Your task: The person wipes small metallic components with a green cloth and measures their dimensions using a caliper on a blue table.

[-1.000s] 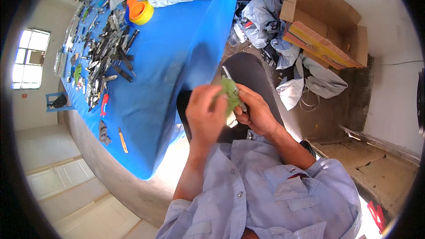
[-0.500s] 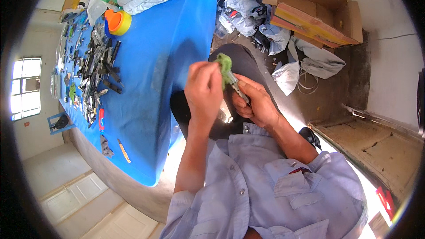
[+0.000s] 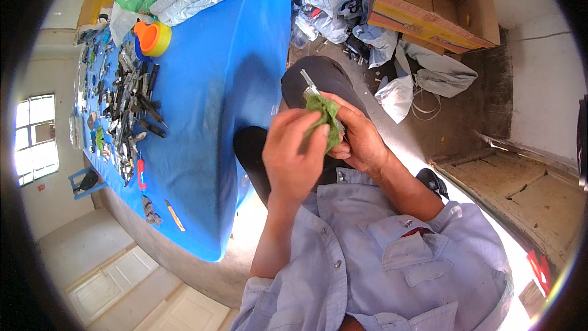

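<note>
Above my lap, my left hand (image 3: 293,154) pinches a green cloth (image 3: 324,110) that wraps around the middle of a slim silver metal tool (image 3: 310,81). The tool's narrow end sticks out past the cloth, pointing up and away from me. Its other end is inside my right hand (image 3: 362,140), whose fingers are curled around it. Cloth and fingers cover most of the tool, so its exact kind does not show.
On the blue-covered table (image 3: 196,122) to my left lie a pile of knives and metal tools (image 3: 125,98), an orange-and-yellow container (image 3: 153,38), a red-handled tool (image 3: 141,175) and an orange cutter (image 3: 174,215). A cardboard box (image 3: 429,21) and grey plastic bags (image 3: 334,0) lie ahead right.
My left hand has brought the green cloth down from the tool's far end to its middle, near my right hand. The narrow silver end now shows beyond the cloth.
</note>
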`<state>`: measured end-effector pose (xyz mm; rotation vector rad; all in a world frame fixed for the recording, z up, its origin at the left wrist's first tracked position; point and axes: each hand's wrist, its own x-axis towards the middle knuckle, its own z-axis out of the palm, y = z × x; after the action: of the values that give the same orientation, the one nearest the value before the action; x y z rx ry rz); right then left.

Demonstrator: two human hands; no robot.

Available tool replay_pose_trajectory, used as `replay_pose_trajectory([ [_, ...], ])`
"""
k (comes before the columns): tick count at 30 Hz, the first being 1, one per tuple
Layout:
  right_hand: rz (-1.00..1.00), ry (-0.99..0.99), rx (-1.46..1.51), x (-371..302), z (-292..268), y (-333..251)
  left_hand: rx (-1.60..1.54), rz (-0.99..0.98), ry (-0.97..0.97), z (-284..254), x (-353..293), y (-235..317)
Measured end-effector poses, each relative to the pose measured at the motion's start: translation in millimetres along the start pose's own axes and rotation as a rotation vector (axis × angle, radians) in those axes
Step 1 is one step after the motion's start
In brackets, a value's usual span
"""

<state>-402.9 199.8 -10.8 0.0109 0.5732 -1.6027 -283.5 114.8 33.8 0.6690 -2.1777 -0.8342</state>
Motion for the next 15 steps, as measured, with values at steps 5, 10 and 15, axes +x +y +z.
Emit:
replay_pose_trajectory([
  [5,-0.014,-0.023,-0.077,3,-5,3,0.017,-0.002,-0.007,8,10,-11],
  [10,-0.044,-0.040,-0.198,3,-7,11,0.126,0.045,0.112,8,32,-33],
  [15,-0.002,-0.008,-0.120,0,1,6,-0.030,-0.061,0.170,0,45,-47],
])
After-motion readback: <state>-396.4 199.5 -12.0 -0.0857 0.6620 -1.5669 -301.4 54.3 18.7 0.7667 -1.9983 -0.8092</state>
